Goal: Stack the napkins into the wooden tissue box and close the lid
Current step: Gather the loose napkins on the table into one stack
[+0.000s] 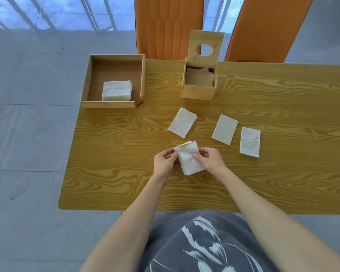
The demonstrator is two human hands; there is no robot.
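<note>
A folded white napkin (188, 159) is held just above the table between my left hand (164, 162), which pinches its left edge, and my right hand (209, 160), which pinches its right edge. Beyond it three folded napkins lie flat on the table: one (182, 122) in the middle, one (224, 129) to its right and one (250, 141) furthest right. At the back stands the wooden tissue box (198, 92), its lid (205, 39) with a round hole standing upright. Napkins (199, 77) lie inside the box.
A wooden tray (86, 79) at the table's back left corner holds a stack of white napkins (116, 93). Two orange chair backs (168, 26) stand behind the wooden table (116, 154). The table's left edge runs just past the tray.
</note>
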